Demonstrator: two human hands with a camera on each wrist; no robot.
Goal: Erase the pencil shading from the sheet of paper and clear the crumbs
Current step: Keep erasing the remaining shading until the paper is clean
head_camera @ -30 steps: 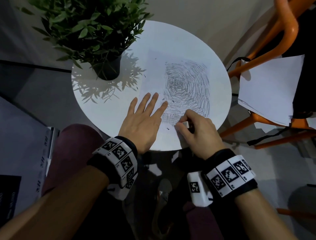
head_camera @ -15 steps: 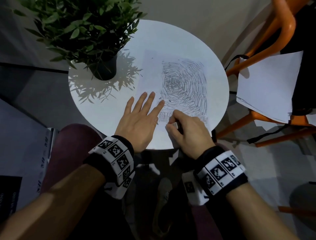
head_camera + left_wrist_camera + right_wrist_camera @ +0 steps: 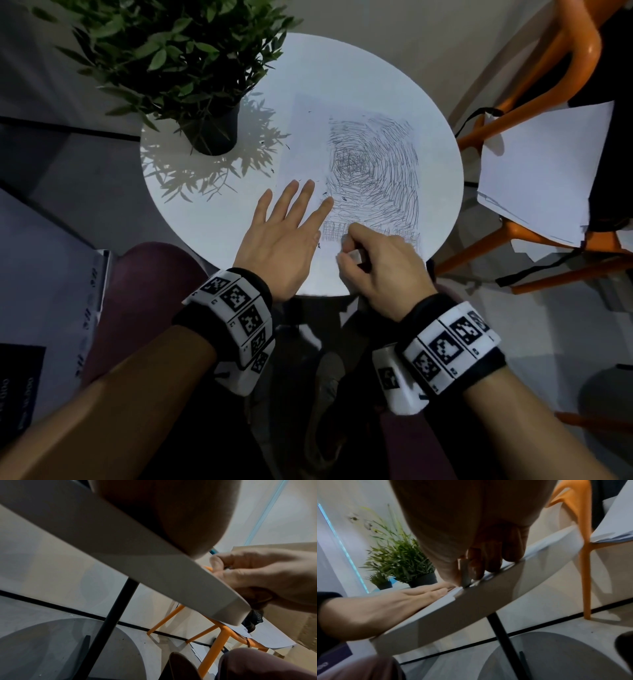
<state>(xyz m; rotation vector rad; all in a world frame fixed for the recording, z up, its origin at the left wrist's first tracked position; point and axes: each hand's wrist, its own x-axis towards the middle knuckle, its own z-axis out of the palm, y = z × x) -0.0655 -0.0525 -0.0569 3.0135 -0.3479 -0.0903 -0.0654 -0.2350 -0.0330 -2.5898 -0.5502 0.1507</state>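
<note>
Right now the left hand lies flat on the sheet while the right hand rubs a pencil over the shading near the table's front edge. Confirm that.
One thing is wrong: the right hand pinches a white eraser, not a pencil, as the right wrist view shows. The rest holds: the left hand lies flat on the sheet of paper, and the rubbing is at the pencil shading near the round white table's front edge.

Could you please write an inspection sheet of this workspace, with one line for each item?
Surface: round white table, near edge overhung by the sheet.
Job's things: sheet of paper mostly covered in pencil shading; white eraser at its near edge; dark crumbs scattered.
Clutter: potted plant on the table.
Grippers: left hand flat on the sheet; right hand pinches the eraser.
Cables: black strap on the chair.
Surroundings: orange chair holding loose papers.
</note>
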